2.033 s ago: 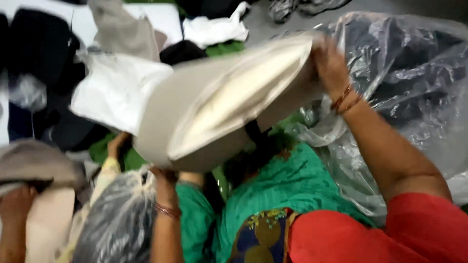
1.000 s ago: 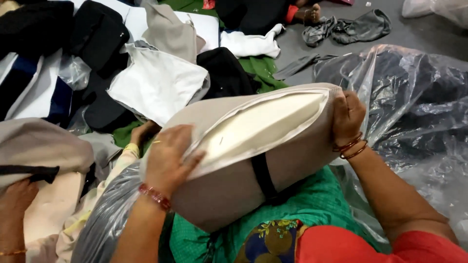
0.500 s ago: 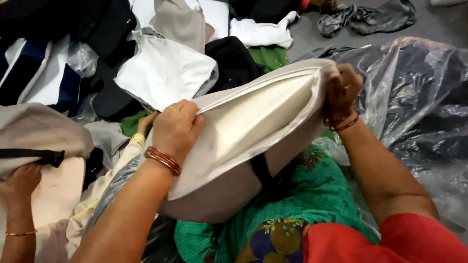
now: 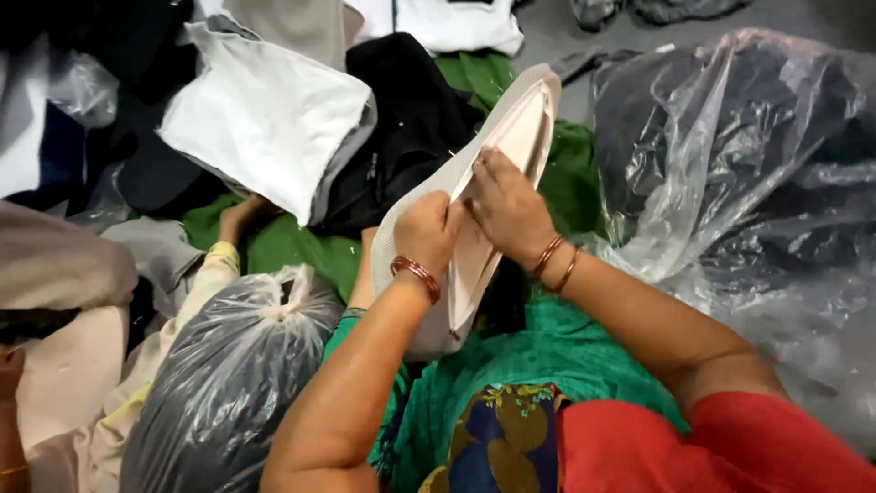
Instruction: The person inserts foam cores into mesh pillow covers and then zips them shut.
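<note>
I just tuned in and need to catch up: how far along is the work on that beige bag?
Looks done: a tied clear plastic bag holding dark contents lies at the person's left. In hand: the left hand and right hand both grip the open edge of the beige bag, held edge-up over the lap. Left: loose white and black bags lie unwrapped beyond, beside a large clear plastic sheet.

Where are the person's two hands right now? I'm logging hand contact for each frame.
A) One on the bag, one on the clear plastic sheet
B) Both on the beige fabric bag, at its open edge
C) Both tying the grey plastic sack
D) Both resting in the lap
B: the left hand and right hand meet close together at the open edge of the beige fabric bag, pinching it.
</note>
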